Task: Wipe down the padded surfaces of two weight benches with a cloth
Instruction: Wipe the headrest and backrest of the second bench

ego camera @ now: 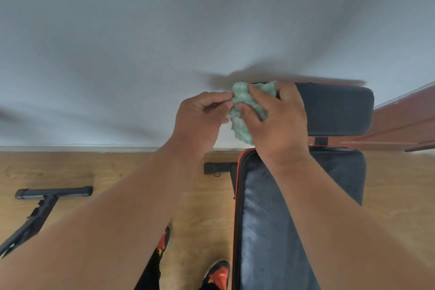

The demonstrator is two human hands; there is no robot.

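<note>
Pale wall fills the upper frame, wooden floor point(113, 167) the lower left. Both hands pinch a green cloth point(247, 106) at centre: left hand point(200, 120) grasps its left edge, right hand point(277, 120) clutches it against the headrest pad point(339, 110). Below lies the red-edged bench pad point(263, 219); a black frame leg point(47, 198) sits lower left.

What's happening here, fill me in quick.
A person stands at a black weight bench with red trim, holding a green cloth in both hands. The left hand pinches one edge of it while the right hand grips the bunched cloth, held up in front of the headrest pad. The cloth seems to be getting bunched or refolded; it is not on the long pad now.
</note>
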